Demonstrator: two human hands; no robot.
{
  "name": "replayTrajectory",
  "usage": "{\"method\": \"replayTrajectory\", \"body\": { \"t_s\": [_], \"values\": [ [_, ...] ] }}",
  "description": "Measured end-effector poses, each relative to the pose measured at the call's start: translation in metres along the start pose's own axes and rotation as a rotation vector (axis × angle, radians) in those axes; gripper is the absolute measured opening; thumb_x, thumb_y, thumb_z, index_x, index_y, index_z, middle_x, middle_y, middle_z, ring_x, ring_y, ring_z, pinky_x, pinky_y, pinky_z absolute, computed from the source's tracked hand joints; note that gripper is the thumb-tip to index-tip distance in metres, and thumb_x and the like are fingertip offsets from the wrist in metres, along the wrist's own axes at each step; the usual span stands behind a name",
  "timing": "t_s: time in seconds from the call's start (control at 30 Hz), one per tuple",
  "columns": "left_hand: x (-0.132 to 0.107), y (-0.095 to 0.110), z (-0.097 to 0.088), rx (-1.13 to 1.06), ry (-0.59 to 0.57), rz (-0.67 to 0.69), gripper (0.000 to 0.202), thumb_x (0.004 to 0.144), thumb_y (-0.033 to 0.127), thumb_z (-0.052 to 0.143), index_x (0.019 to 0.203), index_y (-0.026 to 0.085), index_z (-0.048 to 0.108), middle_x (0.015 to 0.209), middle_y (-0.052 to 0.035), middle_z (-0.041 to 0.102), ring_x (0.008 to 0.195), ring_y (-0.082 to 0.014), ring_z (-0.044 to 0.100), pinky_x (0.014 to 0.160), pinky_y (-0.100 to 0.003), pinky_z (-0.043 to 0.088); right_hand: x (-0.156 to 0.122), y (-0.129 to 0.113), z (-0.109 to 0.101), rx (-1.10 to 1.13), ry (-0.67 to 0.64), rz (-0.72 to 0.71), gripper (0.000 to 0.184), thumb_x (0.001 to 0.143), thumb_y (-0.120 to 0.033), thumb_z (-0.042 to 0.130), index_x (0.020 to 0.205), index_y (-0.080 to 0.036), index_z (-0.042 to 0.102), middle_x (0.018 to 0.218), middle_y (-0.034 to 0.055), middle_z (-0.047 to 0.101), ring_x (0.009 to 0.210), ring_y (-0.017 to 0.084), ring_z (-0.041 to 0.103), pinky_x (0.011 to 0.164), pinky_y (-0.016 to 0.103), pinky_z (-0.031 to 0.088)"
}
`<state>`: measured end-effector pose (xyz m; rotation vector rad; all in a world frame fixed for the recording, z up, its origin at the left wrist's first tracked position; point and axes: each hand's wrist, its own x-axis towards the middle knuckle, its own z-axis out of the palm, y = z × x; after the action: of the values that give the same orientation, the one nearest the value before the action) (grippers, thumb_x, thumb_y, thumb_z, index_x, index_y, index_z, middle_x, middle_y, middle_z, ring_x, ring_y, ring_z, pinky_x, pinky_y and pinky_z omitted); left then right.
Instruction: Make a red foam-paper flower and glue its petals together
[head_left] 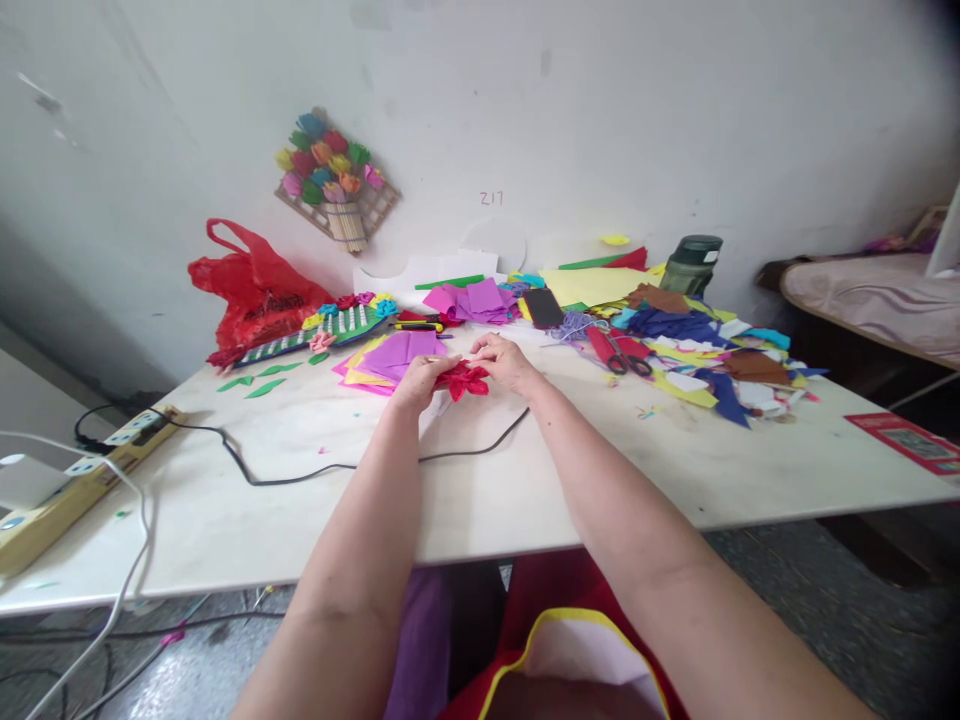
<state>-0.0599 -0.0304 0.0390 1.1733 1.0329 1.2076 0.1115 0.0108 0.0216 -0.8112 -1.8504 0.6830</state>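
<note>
A small red paper flower (466,381) is held between my two hands above the middle of the table. My left hand (421,380) is closed on its left side. From the right, my right hand (501,362) pinches at its upper edge, the fingertips close together. What exactly lies between the right fingertips is too small to make out. Just behind my left hand lies a stack of purple, yellow and pink paper sheets (379,360). Green paper leaves (266,388) are scattered to the left on the white table (262,540).
Scissors (626,360) and a heap of paper scraps (720,370) lie on the right, with a dark bottle (691,265) behind. A red plastic bag (259,290) stands back left. A black cable (300,482) crosses the table towards a power strip (97,475). A phone (543,308) rests at the back.
</note>
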Motion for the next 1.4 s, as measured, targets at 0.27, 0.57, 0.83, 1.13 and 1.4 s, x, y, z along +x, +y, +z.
{"method": "replayTrajectory", "body": {
  "t_s": [0.27, 0.57, 0.83, 1.13, 1.4],
  "values": [
    [0.003, -0.002, -0.002, 0.027, -0.026, 0.031, 0.024, 0.057, 0.029, 0.082, 0.056, 0.012, 0.066, 0.054, -0.0048, 0.063, 0.049, -0.0109, 0.054, 0.051, -0.023, 0.039, 0.000, 0.009, 0.003, 0.032, 0.008, 0.002, 0.011, 0.071, -0.026, 0.073, 0.062, -0.019, 0.073, 0.088, 0.0027, 0.062, 0.074, 0.012, 0.056, 0.068, 0.027, 0.046],
    [0.004, -0.002, -0.001, 0.023, -0.010, 0.023, 0.023, 0.056, 0.025, 0.083, 0.056, 0.012, 0.064, 0.053, -0.0035, 0.061, 0.048, -0.0109, 0.053, 0.052, -0.025, 0.039, -0.007, 0.004, -0.004, 0.125, -0.068, 0.057, 0.012, 0.074, -0.029, 0.072, 0.070, -0.019, 0.077, 0.093, 0.0057, 0.066, 0.076, 0.013, 0.060, 0.069, 0.028, 0.052],
    [0.004, -0.003, -0.006, 0.033, -0.052, 0.005, 0.022, 0.056, 0.025, 0.083, 0.060, 0.013, 0.065, 0.056, -0.0029, 0.062, 0.050, -0.0120, 0.056, 0.054, -0.024, 0.040, -0.005, 0.006, -0.008, 0.005, -0.108, -0.011, 0.009, 0.077, -0.027, 0.073, 0.080, -0.022, 0.080, 0.089, 0.0048, 0.066, 0.077, 0.013, 0.060, 0.076, 0.029, 0.052],
    [0.003, -0.001, -0.006, -0.012, -0.027, -0.040, 0.017, 0.059, 0.018, 0.080, 0.061, 0.012, 0.064, 0.056, -0.0024, 0.061, 0.049, -0.0112, 0.056, 0.050, -0.022, 0.041, -0.003, 0.008, -0.009, -0.237, -0.155, 0.010, 0.020, 0.081, -0.017, 0.068, 0.093, -0.028, 0.080, 0.086, 0.0034, 0.073, 0.078, 0.015, 0.064, 0.077, 0.029, 0.050],
    [0.004, -0.002, -0.006, -0.085, 0.009, -0.073, 0.013, 0.064, 0.014, 0.074, 0.060, 0.011, 0.062, 0.054, -0.0017, 0.058, 0.048, -0.0094, 0.053, 0.049, -0.021, 0.043, -0.004, -0.004, -0.009, -0.448, -0.154, -0.008, 0.024, 0.083, -0.021, 0.064, 0.096, -0.035, 0.079, 0.093, 0.0007, 0.075, 0.082, 0.017, 0.064, 0.071, 0.026, 0.046]
  ]
}}
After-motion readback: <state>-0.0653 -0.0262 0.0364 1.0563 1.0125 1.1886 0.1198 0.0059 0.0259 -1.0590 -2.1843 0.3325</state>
